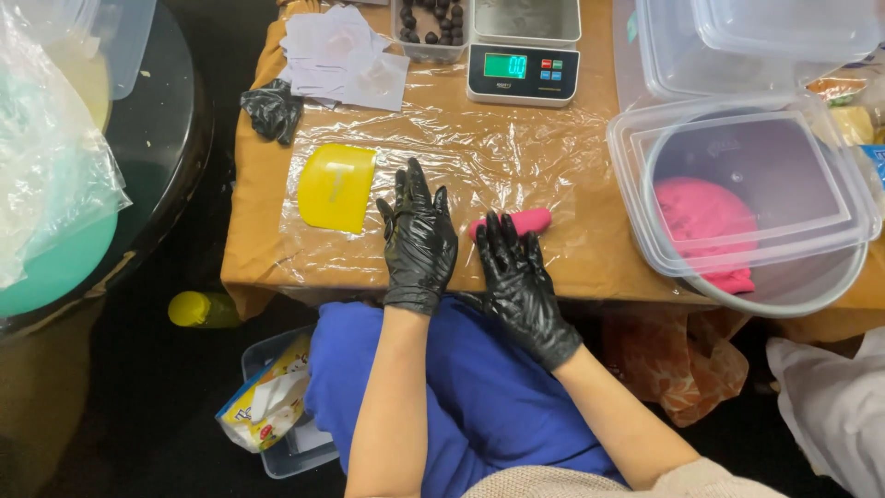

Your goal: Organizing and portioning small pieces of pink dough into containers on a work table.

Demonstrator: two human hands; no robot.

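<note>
Left hand (419, 238): black-gloved, flat on the plastic wrap (498, 157), fingers spread and pointing far, grasping nothing.
Right hand (518, 277): black-gloved, palm down, fingertips (498, 231) laid over the near left end of the pink dough roll (521, 221); pressing rather than clenched, nothing gripped.
Pink dough roll: short log lying crosswise on the wrap, just right of the left hand; left part hidden under the right fingers, right end in plain view.
Yellow scraper (336, 186): flat on the wrap, left of the left hand, apart from it.
Scale (523, 69): far centre, green lit display; top of platform cut off by the frame edge.
Dark balls tray (429, 23): far, left of the scale, only its near part in frame; contents small and round, kind hard to tell.
Paper squares (346, 60): white stack, far left on the table.
Crumpled black glove (274, 109): left table edge, near the papers.
Bowl (784, 277): right, holding a pink dough mass (705, 217), blurred behind a clear container (737, 166) lying over it.
Stacked clear lids (756, 41): far right, cut off at the top.
Table (599, 258): tan cloth, near edge at the lap.
Floor, near left: yellow bottle (198, 309), half hidden under the table edge; tissue pack (267, 397) in a bin.
</note>
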